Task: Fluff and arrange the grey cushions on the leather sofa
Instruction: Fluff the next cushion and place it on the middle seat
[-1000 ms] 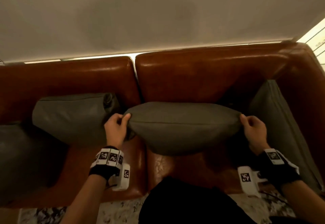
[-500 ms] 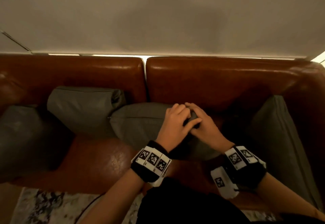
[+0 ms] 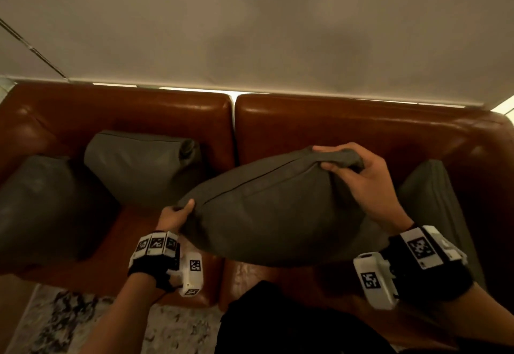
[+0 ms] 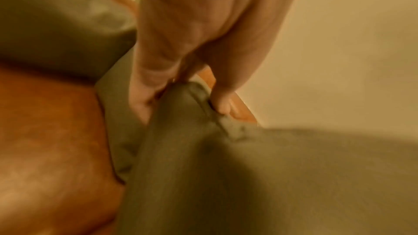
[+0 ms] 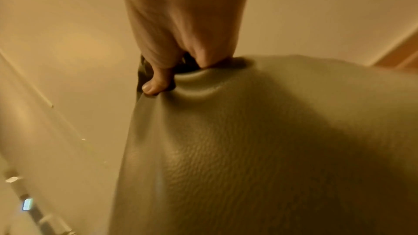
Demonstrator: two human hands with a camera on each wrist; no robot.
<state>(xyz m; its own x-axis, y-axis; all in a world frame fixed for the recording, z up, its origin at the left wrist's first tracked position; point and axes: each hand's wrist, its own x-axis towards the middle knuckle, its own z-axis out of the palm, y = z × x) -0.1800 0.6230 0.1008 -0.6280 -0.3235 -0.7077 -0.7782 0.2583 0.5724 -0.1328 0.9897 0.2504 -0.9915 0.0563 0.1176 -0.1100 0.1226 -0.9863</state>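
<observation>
While the head view shows the whole cushion (image 3: 278, 209) tilted above the sofa (image 3: 347, 128) seat, only the wrist views show the grip: left hand (image 4: 181, 42) and right hand (image 5: 181, 24) each pinch a corner. Both pictures are blurred, and the fingers behind are hidden.

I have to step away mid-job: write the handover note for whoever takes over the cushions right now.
Left hand pinches the lower-left corner of the held grey cushion; right hand grips its upper-right corner. It hangs tilted above the leather sofa.
Two grey cushions lie on the left seat, one leans at the right arm.
Left: set this one down, then judge the others.
</observation>
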